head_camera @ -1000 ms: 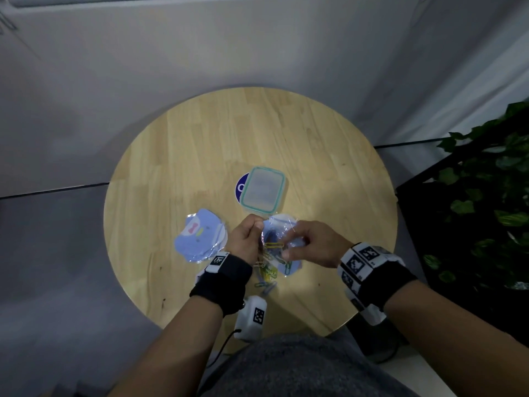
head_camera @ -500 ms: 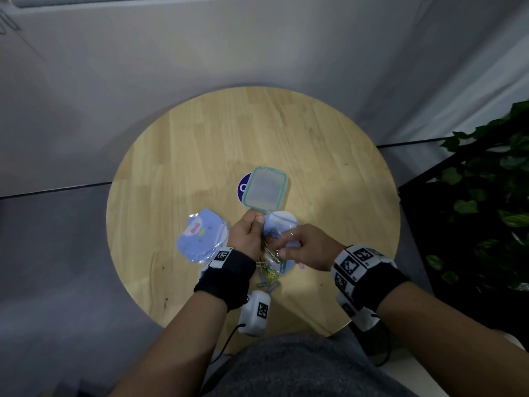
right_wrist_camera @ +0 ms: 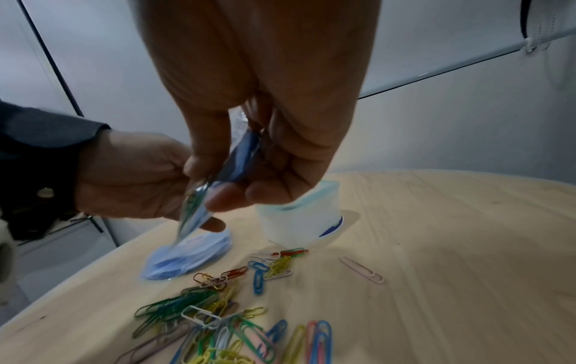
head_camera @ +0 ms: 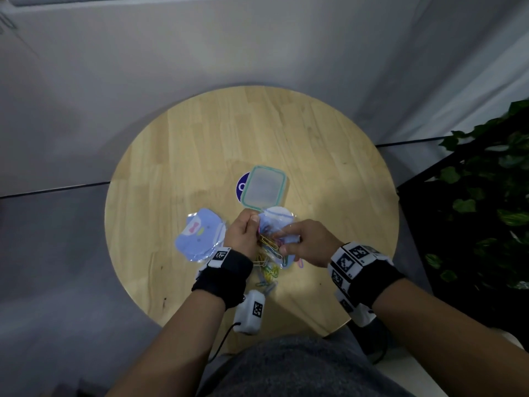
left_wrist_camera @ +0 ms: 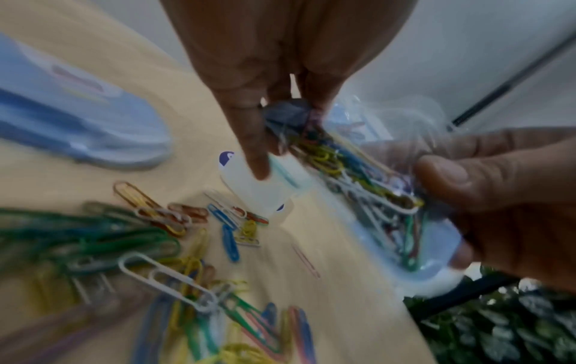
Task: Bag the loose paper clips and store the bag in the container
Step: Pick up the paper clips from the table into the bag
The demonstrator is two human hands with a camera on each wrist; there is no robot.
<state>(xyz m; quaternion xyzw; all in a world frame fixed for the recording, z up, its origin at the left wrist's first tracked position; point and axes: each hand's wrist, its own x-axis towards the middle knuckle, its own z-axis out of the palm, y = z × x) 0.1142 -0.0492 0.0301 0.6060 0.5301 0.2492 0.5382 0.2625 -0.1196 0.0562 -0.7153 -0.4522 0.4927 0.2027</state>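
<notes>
Gripping the clear bag [head_camera: 276, 224] from both sides above the round table [head_camera: 315, 156]: left hand [head_camera: 242, 236] pinches its left edge, right hand [head_camera: 307, 243] holds the right side, some clips already inside. Loose paper clips [right_wrist_camera: 224, 327] lie on the table's near side under the hands. Lidded container [head_camera: 264, 187] stands just beyond. Stack of blue bags [head_camera: 197, 237] lies left.

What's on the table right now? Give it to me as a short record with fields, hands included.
left hand: pinches a bunch of paper clips at the bag's mouth
right hand: holds the clear bag, some clips inside
loose paper clips: many on the table
container: lid on, behind the hands
spare bags: stack beside the left hand
</notes>
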